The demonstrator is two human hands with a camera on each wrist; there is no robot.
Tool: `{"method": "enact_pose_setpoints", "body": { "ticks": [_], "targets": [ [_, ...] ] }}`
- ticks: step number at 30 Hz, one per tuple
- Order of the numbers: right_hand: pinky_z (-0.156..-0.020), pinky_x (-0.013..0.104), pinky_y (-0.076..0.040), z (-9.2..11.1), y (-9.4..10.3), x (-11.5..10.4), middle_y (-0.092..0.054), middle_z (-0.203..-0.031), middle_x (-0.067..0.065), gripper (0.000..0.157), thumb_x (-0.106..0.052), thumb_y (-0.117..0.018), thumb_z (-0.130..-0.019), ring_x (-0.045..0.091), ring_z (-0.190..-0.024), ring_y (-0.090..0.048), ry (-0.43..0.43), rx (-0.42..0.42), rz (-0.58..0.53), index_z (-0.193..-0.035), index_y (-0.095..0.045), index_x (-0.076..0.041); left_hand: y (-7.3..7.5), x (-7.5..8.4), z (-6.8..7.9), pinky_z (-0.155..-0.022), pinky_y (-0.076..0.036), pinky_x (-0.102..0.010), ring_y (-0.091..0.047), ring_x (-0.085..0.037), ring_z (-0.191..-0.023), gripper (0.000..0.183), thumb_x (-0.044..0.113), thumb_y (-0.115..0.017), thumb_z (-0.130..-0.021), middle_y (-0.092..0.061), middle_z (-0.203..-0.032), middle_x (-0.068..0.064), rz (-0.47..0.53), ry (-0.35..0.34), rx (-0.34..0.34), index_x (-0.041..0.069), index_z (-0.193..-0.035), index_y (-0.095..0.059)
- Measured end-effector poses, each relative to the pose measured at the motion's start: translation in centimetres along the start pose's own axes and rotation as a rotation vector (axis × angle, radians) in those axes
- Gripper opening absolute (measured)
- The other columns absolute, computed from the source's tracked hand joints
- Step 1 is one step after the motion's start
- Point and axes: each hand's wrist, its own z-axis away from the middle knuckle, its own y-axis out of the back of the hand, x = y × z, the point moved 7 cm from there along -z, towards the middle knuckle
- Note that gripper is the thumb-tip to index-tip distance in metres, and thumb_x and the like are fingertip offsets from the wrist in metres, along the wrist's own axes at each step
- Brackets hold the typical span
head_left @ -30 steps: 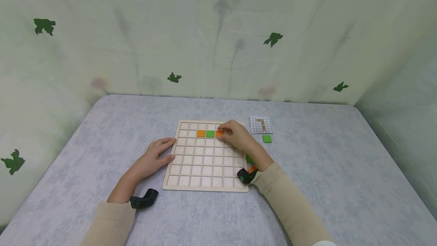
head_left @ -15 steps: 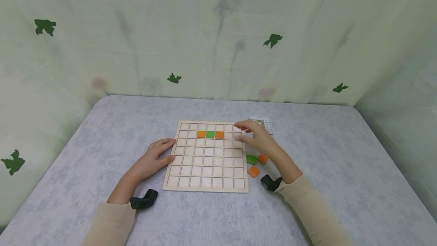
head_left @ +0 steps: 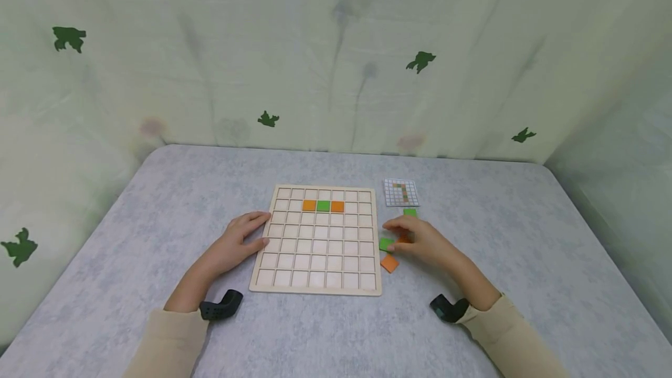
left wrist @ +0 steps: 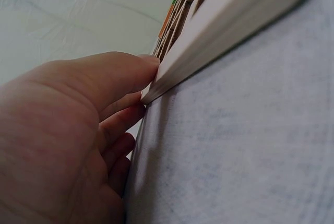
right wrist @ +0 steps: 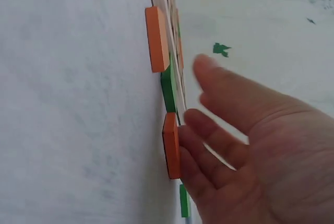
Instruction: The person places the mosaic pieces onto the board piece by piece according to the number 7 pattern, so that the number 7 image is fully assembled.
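1. While a pale backdrop (head_left: 294, 63) with dark green shapes rises behind, the mottled grey bench (head_left: 220, 182) spreads beneath everything.
2. A wooden grid board (head_left: 315, 245) lies flat near its middle.
3. The left hand (head_left: 231, 247) rests at the board's left edge, fingers loosely extended, thumb touching the rim.
4. The right hand (head_left: 429, 244) is beside the board's right edge, thumb and fingers apart, gripping nothing; whether they touch a tile, I cannot tell.
5. A printed card (head_left: 401, 192) lies off the far right corner.
6. Square tiles: orange (head_left: 310, 206), green (head_left: 323, 206), orange (head_left: 338, 207) sit side by side in the second row from the far edge; a green tile (head_left: 385, 244), an orange tile (head_left: 389, 263) and a partly covered orange one (head_left: 403, 238) lie by the right edge, another green one (head_left: 410, 212) near the card.
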Motion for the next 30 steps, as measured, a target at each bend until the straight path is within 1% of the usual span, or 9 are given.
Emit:
{"method": "enact_pose_setpoints", "body": {
  "ticks": [5, 9, 12, 14, 16, 21, 24, 26, 30],
  "targets": [
    [-0.09, 0.036, -0.039, 0.43, -0.5, 0.52, -0.056, -0.111, -0.001, 0.037, -0.021, -0.072, -0.076, 0.016, -0.105, -0.05, 0.049, -0.015, 0.043, -0.11, -0.062, -0.009, 0.01, 0.01, 0.03, -0.097, -0.016, -0.059, -0.011, -0.038, -0.13, 0.058, 0.026, -0.056, -0.09, -0.027, -0.141, -0.017, 0.002, 0.008, 0.0, 0.003, -0.139, -0.034],
    [-0.088, 0.034, -0.041, 0.49, -0.72, 0.38, -0.055, -0.109, -0.001, 0.029, -0.016, -0.071, -0.078, 0.016, -0.104, -0.049, 0.09, -0.015, 0.072, -0.106, -0.063, -0.01, 0.01, 0.07, 0.03, -0.097, -0.016, -0.059, -0.011, -0.038, -0.13, 0.058, 0.026, -0.056, -0.09, -0.027, -0.141, -0.017, -0.003, 0.009, -0.002, 0.004, -0.139, -0.034],
    [-0.087, 0.036, -0.042, 0.51, -0.74, 0.1, -0.054, -0.108, 0.0, 0.026, -0.014, -0.07, -0.079, 0.018, -0.103, -0.049, 0.106, -0.006, 0.092, -0.105, -0.063, -0.009, 0.05, 0.17, 0.04, -0.097, -0.016, -0.059, -0.012, -0.038, -0.13, 0.058, 0.026, -0.056, -0.09, -0.027, -0.141, -0.017, -0.004, 0.005, 0.001, 0.004, -0.139, -0.034],
    [-0.087, 0.037, -0.042, 0.52, -0.76, -0.04, -0.054, -0.108, 0.001, 0.027, -0.014, -0.07, -0.08, 0.019, -0.103, -0.05, 0.109, -0.004, 0.113, -0.105, -0.063, -0.008, 0.07, 0.19, 0.04, -0.097, -0.016, -0.059, -0.012, -0.038, -0.13, 0.057, 0.026, -0.056, -0.09, -0.028, -0.14, -0.017, -0.006, 0.001, 0.004, 0.003, -0.138, -0.035],
    [-0.087, 0.036, -0.042, 0.46, -0.78, -0.08, -0.054, -0.108, 0.001, 0.026, -0.014, -0.07, -0.079, 0.019, -0.103, -0.05, 0.094, -0.004, 0.117, -0.104, -0.063, -0.009, 0.11, 0.24, 0.05, -0.097, -0.016, -0.059, -0.012, -0.039, -0.13, 0.057, 0.026, -0.056, -0.09, -0.028, -0.14, -0.017, -0.006, -0.002, 0.008, 0.003, -0.138, -0.035],
    [-0.084, 0.033, -0.043, 0.3, -0.65, -0.07, -0.056, -0.105, 0.0, 0.021, -0.01, -0.07, -0.079, 0.017, -0.099, -0.051, 0.053, -0.004, 0.094, -0.099, -0.064, -0.009, 0.18, 0.28, 0.08, -0.097, -0.016, -0.059, -0.012, -0.039, -0.129, 0.057, 0.025, -0.056, -0.09, -0.028, -0.14, -0.018, -0.009, -0.006, 0.011, 0.002, -0.138, -0.035],
    [-0.085, 0.034, -0.043, 0.28, -0.62, -0.26, -0.056, -0.107, 0.001, 0.022, -0.01, -0.069, -0.079, 0.018, -0.101, -0.051, 0.054, -0.029, 0.107, -0.1, -0.063, -0.009, 0.21, 0.25, 0.07, -0.097, -0.016, -0.059, -0.012, -0.038, -0.13, 0.057, 0.024, -0.056, -0.09, -0.028, -0.14, -0.018, -0.007, 0.002, 0.007, 0.002, -0.138, -0.035],
    [-0.088, 0.036, -0.041, 0.32, -0.64, -0.4, -0.055, -0.11, 0.003, 0.027, -0.01, -0.07, -0.078, 0.019, -0.104, -0.049, 0.058, -0.054, 0.113, -0.104, -0.062, -0.008, 0.2, 0.23, 0.03, -0.098, -0.016, -0.058, -0.012, -0.038, -0.13, 0.057, 0.024, -0.056, -0.09, -0.028, -0.14, -0.017, -0.004, 0.009, 0.004, 0.003, -0.138, -0.034],
    [-0.092, 0.039, -0.037, 0.54, -0.7, -0.37, -0.052, -0.115, 0.005, 0.029, -0.009, -0.069, -0.079, 0.022, -0.11, -0.046, 0.054, -0.095, 0.089, -0.106, -0.06, -0.007, 0.1, 0.22, 0.0, -0.098, -0.016, -0.058, -0.012, -0.038, -0.13, 0.058, 0.023, -0.057, -0.09, -0.027, -0.14, -0.017, 0.003, 0.012, -0.002, 0.002, -0.138, -0.034]
  ]
}}
